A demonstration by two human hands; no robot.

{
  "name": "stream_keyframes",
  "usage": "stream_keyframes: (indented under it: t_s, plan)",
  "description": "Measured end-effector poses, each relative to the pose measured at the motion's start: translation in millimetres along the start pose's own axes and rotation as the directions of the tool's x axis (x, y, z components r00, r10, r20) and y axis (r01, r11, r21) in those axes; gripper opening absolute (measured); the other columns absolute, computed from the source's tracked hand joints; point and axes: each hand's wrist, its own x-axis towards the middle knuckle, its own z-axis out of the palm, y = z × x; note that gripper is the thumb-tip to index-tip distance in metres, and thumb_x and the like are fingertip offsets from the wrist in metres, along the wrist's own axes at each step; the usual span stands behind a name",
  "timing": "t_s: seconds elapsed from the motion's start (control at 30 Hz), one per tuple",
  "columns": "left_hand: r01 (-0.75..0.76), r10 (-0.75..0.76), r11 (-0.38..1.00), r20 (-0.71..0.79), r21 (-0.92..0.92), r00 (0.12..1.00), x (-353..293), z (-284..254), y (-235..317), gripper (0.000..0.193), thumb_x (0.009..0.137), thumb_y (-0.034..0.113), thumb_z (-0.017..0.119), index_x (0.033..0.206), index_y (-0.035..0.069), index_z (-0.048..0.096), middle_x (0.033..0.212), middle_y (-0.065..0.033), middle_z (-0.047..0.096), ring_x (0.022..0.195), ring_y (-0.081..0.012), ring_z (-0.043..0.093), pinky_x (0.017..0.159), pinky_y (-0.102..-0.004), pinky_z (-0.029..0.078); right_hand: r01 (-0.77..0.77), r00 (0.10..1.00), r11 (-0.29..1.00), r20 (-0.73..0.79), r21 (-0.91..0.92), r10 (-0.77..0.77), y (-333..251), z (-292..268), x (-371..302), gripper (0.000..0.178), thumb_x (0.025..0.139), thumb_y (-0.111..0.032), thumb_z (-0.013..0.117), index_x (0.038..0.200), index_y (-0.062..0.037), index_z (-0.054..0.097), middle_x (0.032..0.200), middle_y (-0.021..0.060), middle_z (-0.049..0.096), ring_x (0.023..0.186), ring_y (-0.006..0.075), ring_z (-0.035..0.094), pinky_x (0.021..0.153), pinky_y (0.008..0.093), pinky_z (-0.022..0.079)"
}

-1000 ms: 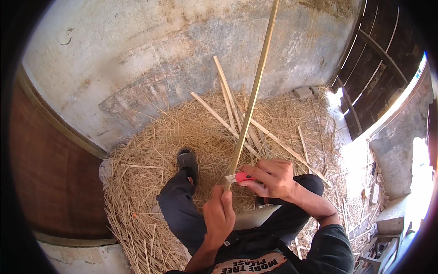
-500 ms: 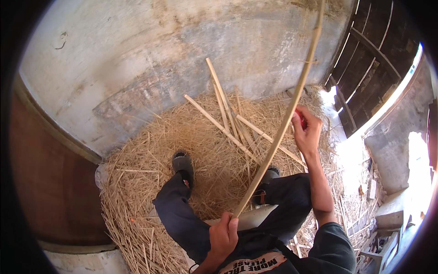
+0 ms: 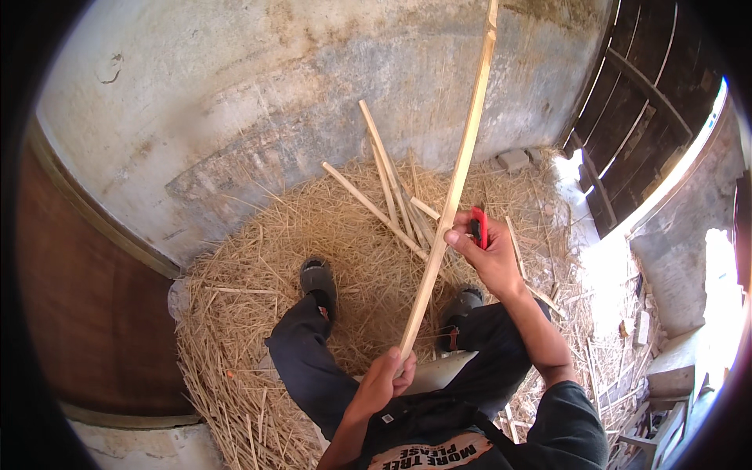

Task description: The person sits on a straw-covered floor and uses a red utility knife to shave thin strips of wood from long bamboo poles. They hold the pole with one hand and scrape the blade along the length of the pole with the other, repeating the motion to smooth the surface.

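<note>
A long, pale bamboo strip [image 3: 453, 200] slants across the middle of the view, from near my lap up past the top edge. At its lower end my left hand [image 3: 382, 382] is closed around it. My right hand [image 3: 484, 252] pinches the strip about halfway up, with the thumb on its face. Tucked in the same hand is a small red and black tool [image 3: 479, 227], like a cutter; no blade shows. The strip's pale, flat inner side faces up, and a joint shows near its top.
Several cut strips [image 3: 374, 211] lie in a loose pile beyond my feet. Straw-like shavings [image 3: 235, 329] cover the floor. A stained wall [image 3: 298, 102] rises ahead, dark wooden boards [image 3: 642, 102] stand at right, and a brown panel [image 3: 94, 313] at left.
The strip has turned so its pale side shows, and its top has swung left. My right hand has moved down and left, now pinching the strip, with the red tool more visible.
</note>
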Motion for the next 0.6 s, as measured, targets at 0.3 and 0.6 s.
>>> stream_keyframes:
  t_s: [0.3, 0.6]
  plan:
    - [0.083, -0.023, 0.958, 0.215, -0.275, 0.976, 28, 0, 10, 0.060, 0.115, 0.057, 0.028, 0.111, 0.005, 0.058, 0.074, 0.0021, 0.046, 0.056, -0.0055, 0.038, 0.050, -0.0229, 0.031, 0.080, 0.996, 0.997, 0.030, 0.011, -0.080, 2, 8, -1, 0.032, 0.100, -0.015, 0.080, 0.126, 0.0014, 0.074, 0.087, -0.0053, 0.067, 0.070, 0.0012, 0.049, 0.066, 0.0233, 0.042]
    - [-0.235, 0.370, 0.892, -0.326, 0.386, 0.870, 26, 26, 39, 0.054, 0.116, 0.052, 0.037, 0.105, 0.004, 0.060, 0.077, 0.0034, 0.047, 0.062, -0.0045, 0.038, 0.055, -0.0239, 0.031, 0.487, 0.873, 0.834, 0.121, -0.260, -0.472, -10, -6, -10, 0.024, 0.099, -0.011, 0.074, 0.120, -0.0007, 0.073, 0.088, 0.0085, 0.070, 0.073, 0.0156, 0.067, 0.065, 0.0296, 0.052]
